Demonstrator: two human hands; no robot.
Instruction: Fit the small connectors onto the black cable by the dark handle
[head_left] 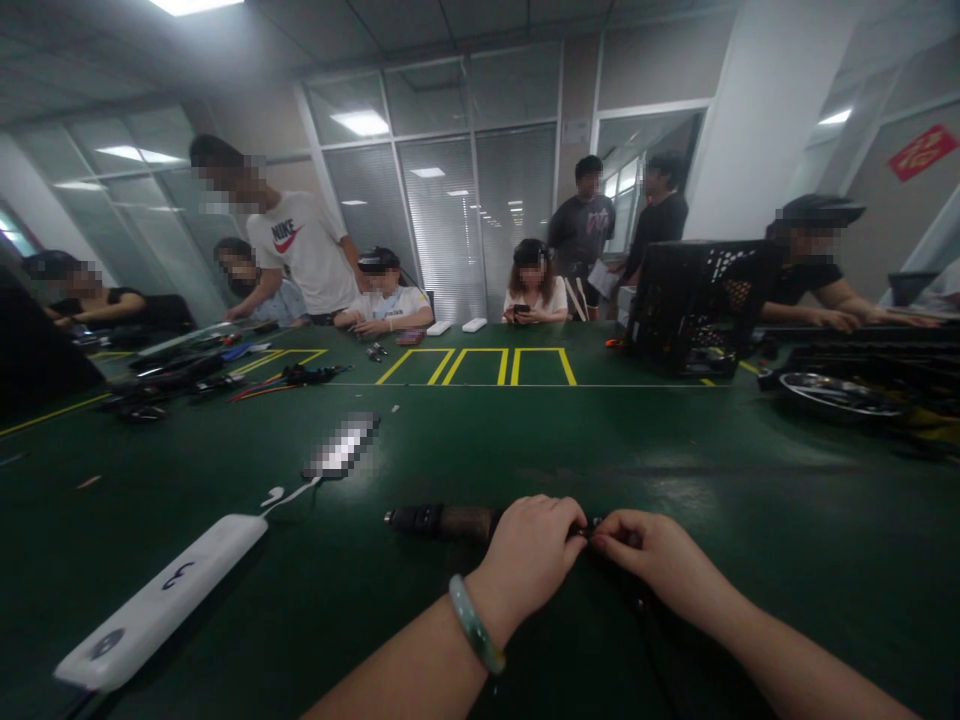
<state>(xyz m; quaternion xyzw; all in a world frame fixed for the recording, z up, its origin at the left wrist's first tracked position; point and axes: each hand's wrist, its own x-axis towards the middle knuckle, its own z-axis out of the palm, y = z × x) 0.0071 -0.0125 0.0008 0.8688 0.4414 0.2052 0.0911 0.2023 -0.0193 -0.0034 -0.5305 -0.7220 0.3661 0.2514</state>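
The left hand (529,560) is curled over the right end of a black-and-brown cylindrical part (442,522), which lies flat on the green bench (480,450) directly ahead of the wearer. Left fingers (559,525) are closed narrowly upon it. The right hand (652,560) is just beside it, its fingers (611,532) pinched narrowly on a small dark piece (596,530) at the part's end; the grip is partly hidden. A pale green bangle (475,625) encircles the left wrist. A white oblong device (161,600) marked 3 lies left of the hands, with a pixelated flat object (341,445) farther up the bench. Beyond lie yellow tape outlines (476,365) and bundled black cables (292,377). Co-workers (304,250) sit and stand at the far side.
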